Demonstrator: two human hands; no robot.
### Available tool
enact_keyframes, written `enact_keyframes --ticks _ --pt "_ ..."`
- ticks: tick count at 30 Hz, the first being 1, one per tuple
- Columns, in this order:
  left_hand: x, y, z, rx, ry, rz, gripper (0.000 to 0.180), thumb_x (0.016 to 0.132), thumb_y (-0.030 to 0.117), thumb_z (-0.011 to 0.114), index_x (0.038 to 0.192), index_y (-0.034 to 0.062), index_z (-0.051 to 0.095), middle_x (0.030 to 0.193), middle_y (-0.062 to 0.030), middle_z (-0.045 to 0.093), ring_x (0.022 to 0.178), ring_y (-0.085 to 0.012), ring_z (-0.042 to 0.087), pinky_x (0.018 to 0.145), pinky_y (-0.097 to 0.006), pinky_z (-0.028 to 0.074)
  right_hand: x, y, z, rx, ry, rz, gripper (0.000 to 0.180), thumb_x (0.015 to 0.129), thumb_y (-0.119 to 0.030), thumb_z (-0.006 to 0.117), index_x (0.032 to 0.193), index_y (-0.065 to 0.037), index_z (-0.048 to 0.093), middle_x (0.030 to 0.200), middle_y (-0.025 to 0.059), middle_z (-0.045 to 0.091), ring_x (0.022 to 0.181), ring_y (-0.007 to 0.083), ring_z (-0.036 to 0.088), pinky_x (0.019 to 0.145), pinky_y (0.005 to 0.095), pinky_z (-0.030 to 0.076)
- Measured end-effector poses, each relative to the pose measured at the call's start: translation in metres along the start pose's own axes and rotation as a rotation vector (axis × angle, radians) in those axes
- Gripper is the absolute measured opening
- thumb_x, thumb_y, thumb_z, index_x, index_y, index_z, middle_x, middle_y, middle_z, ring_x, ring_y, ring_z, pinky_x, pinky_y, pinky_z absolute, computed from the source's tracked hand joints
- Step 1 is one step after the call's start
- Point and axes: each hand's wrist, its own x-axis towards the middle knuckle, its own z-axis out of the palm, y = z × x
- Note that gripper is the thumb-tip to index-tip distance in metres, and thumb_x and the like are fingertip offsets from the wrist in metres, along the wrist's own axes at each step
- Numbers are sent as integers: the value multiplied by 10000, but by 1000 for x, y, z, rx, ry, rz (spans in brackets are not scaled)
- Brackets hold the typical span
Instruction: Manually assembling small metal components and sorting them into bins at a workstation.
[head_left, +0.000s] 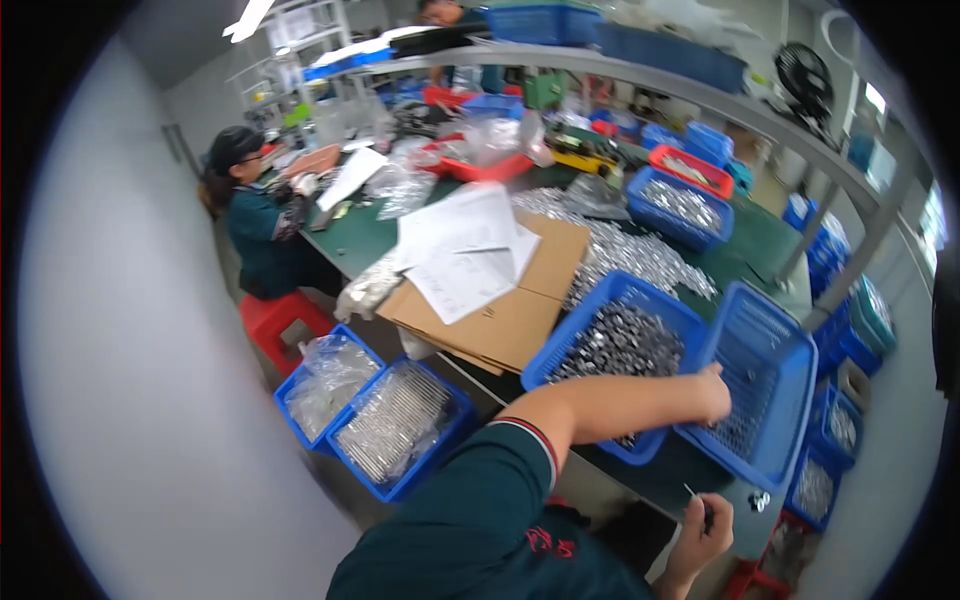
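Right hand point(705, 525) grip pinches thin pin point(692, 492), upright; left hand point(712, 392) grip on basket point(790, 390) rim.

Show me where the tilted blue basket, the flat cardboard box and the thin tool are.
tilted blue basket point(790, 385): head view, right wall.
cardboard box point(520, 320): head view, bare top.
thin tool point(692, 492): head view, tip above right hand point(705, 525).

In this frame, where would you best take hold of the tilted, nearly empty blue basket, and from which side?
Probably by its raised near rim, from the person's side. The blue basket is tipped up against the full basket, its open mouth facing the person, and the left hand already rests at that rim. The right hand holds a thin tool.
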Motion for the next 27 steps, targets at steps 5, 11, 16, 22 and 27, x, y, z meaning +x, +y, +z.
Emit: enact_keyframes --ticks 5,11,16,22,27 --pt "-36 -21 -9 9 222 52 162 761 199 652 873 188 768 862 -52 729 897 -255 696 855 -472 467 10 -7 2 21 -40 -25 86 829 -28 705 872 -14 631 747 87 623 651 186 585 624 293 463" --pt "-125 -80 -18 -316 706 -136 136 794 175 647 860 91 732 855 -98 703 872 -309 651 780 -426 516 11 -1 7 52 -74 -61 110 807 -17 727 858 -13 630 721 82 623 595 172 570 563 271 443" --pt "-150 -77 22 -472 158 -213 193 806 186 653 942 72 729 957 -138 704 938 -316 669 810 -440 530 9 2 15 68 -141 -98 126 785 -30 751 842 -20 640 733 88 645 575 186 580 539 287 455" --pt "-152 -65 26 -339 77 -252 240 792 202 702 984 57 696 951 -145 681 971 -333 643 833 -445 522 10 -1 24 73 -194 -101 117 792 -28 741 850 -15 639 738 78 644 603 166 579 569 275 459" --pt "-147 -64 45 -289 190 -284 218 739 168 702 951 118 699 872 -169 692 885 -358 675 782 -481 534 10 -2 26 24 -165 -124 133 775 -45 758 834 -22 642 725 101 645 582 207 596 546 303 468"
